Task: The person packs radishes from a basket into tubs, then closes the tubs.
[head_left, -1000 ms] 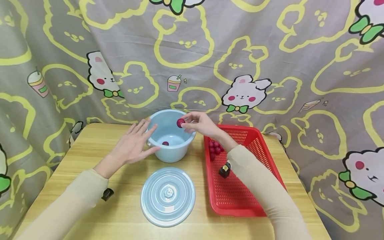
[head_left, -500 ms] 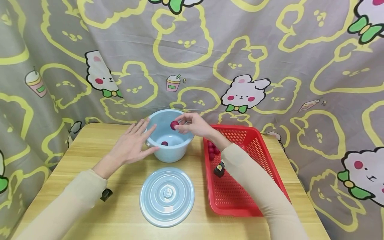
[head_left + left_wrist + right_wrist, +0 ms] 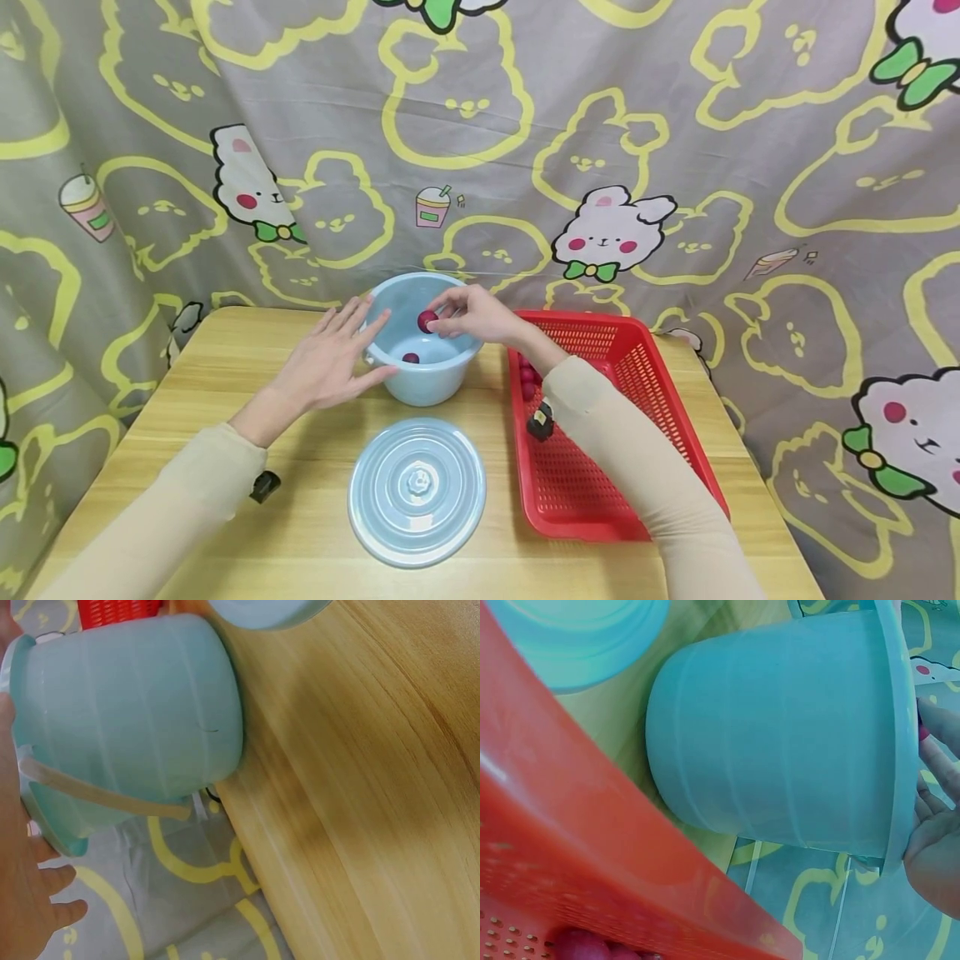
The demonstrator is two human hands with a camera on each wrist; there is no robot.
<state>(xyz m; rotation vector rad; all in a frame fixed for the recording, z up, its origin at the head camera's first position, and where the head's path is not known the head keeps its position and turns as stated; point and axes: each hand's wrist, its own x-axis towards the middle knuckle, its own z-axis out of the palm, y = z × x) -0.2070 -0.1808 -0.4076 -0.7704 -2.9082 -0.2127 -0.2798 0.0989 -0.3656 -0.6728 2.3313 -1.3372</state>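
dark-red ball (image 3: 426,322) is pinched by right hand (image 3: 480,317); left hand (image 3: 332,357) splayed at left of bucket (image 3: 425,386); if dropped high, bounce-out is risked.

Lid (image 3: 417,493) before bucket (image 3: 426,386), basket (image 3: 576,492) right

The left sleeve (image 3: 168,504) and right sleeve (image 3: 637,462) are long and cream. A small black box (image 3: 265,486) pokes out under one, another black box (image 3: 540,423) with a yellowish patch (image 3: 539,417) under the other. Left hand (image 3: 324,360) and right hand (image 3: 480,317) are bare.
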